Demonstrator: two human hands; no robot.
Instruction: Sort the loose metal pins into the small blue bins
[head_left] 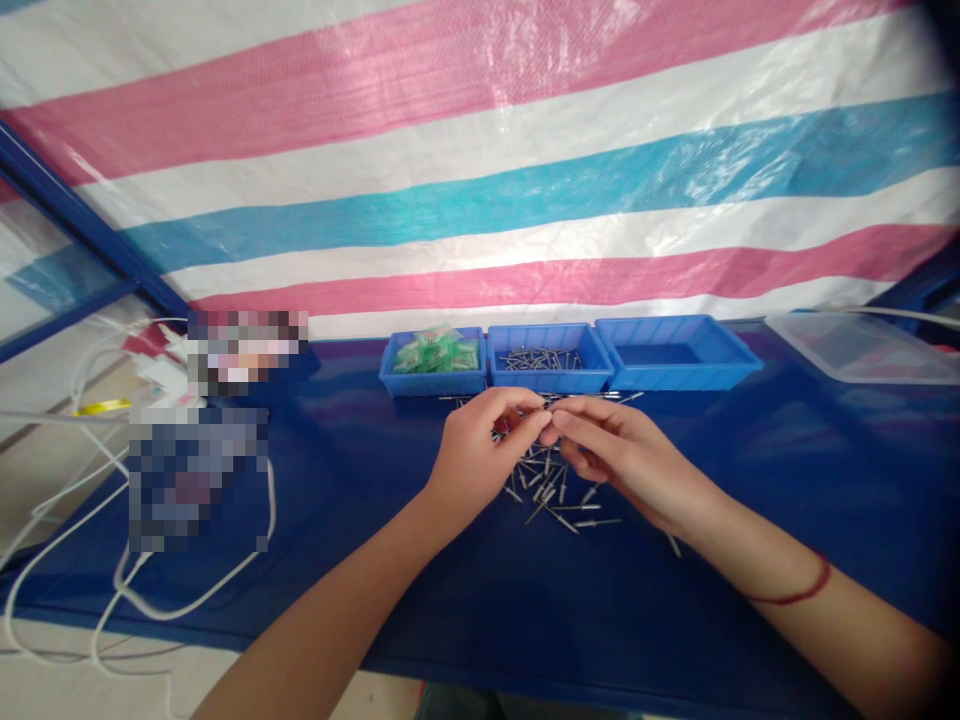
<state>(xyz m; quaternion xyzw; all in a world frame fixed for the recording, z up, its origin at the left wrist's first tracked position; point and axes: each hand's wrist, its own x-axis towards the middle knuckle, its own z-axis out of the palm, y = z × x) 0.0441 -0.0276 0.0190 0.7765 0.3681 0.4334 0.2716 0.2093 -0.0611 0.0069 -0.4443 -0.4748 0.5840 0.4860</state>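
My left hand (480,440) and my right hand (622,450) meet fingertip to fingertip above a loose heap of small metal rivets (555,495) on the blue table (375,560). Both hands are pinched shut on something tiny between the fingertips, too small to name. A red string circles my right wrist (795,590). Behind the hands stand three blue bins: the left bin (431,365) holds green pieces, the middle bin (547,360) holds rivets, and the right bin (675,352) looks bare inside.
A clear plastic tray (862,345) sits at the far right. White cables (150,590) loop over the table's left end near blurred-out items. A striped tarp (480,150) hangs behind the table.
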